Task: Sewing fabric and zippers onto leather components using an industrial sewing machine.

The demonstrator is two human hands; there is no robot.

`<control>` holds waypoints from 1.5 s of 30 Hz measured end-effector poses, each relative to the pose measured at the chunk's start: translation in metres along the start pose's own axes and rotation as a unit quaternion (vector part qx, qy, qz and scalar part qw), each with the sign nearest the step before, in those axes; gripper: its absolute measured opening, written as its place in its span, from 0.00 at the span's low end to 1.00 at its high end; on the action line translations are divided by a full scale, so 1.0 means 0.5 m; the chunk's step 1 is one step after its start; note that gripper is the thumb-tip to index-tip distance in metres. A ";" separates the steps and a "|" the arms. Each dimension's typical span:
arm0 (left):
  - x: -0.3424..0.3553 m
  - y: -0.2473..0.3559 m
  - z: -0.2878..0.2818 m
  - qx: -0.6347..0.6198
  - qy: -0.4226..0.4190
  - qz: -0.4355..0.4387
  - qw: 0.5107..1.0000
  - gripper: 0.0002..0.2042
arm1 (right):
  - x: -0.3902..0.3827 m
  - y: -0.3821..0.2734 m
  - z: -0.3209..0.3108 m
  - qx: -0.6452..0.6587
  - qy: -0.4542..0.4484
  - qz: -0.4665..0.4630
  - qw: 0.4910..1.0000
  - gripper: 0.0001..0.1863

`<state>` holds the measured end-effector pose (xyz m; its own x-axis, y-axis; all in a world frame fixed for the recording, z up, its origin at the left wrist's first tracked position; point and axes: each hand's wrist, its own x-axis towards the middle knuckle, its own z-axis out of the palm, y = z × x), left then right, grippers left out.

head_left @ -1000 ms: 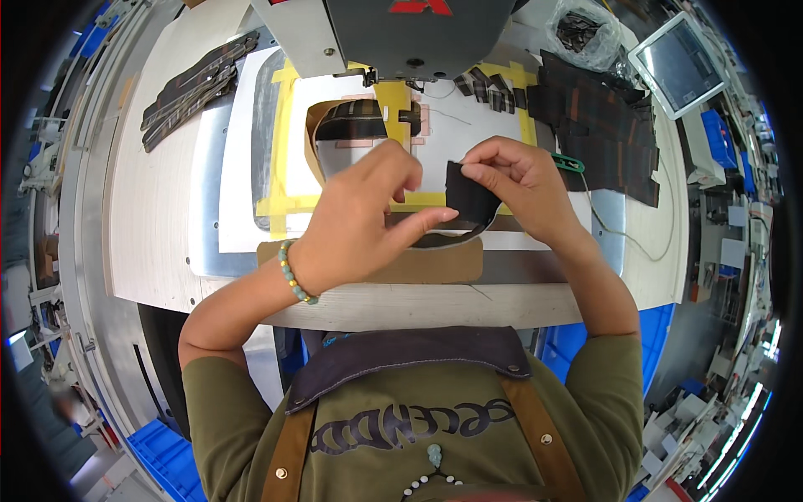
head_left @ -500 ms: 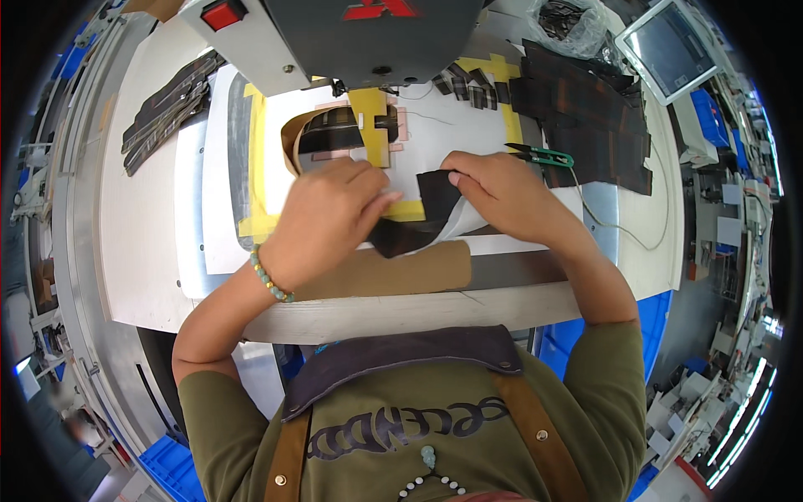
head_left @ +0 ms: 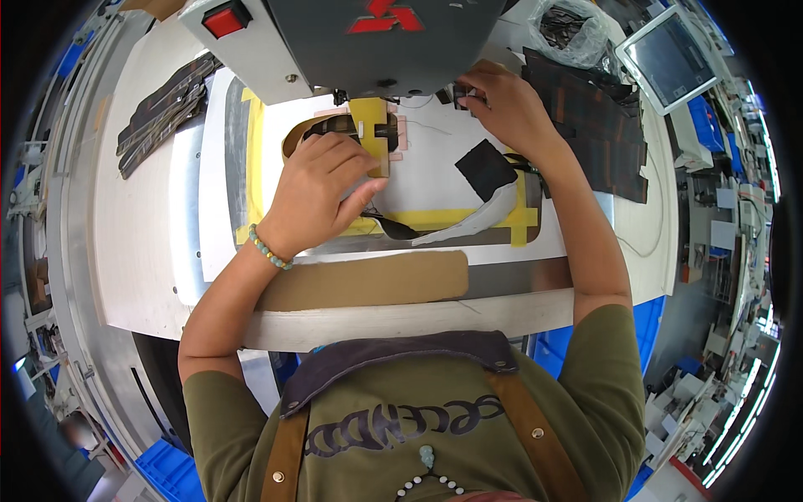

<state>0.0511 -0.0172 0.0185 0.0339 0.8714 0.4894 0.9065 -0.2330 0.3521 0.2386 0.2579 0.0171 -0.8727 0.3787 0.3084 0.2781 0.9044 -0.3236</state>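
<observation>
A white worktable [head_left: 150, 251] stands in the middle. Blue bins [head_left: 167, 473] sit on the floor near left. Far right is a tilted screen [head_left: 669, 54], and perhaps more workstations [head_left: 736, 276] beyond.

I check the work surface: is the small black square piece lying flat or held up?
Lying flat: the black square piece rests on the white plate, and neither hand touches it.

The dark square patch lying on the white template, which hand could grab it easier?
Probably the right hand: the dark square patch lies just below its wrist, uncovered. The left hand is farther off, pressing down by the yellow clamp.
</observation>
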 end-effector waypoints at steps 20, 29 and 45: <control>0.033 -0.011 -0.036 0.086 -0.184 0.034 0.978 0.29 | -0.057 -0.076 -0.044 0.387 -0.143 0.110 0.904 0.11; 0.017 -0.034 -0.037 0.092 -0.123 0.057 0.986 0.31 | -0.058 -0.066 -0.029 0.324 -0.152 0.097 0.929 0.11; -0.013 -0.081 -0.085 0.140 -0.159 0.072 0.975 0.38 | -0.067 -0.123 0.057 0.033 -0.068 -0.227 0.971 0.11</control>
<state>-0.0039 -0.0318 0.0349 0.2566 0.9388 0.2296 0.9609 -0.2734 0.0443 0.2395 0.1839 0.0012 -0.9454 -0.0900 0.3133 -0.1706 0.9556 -0.2402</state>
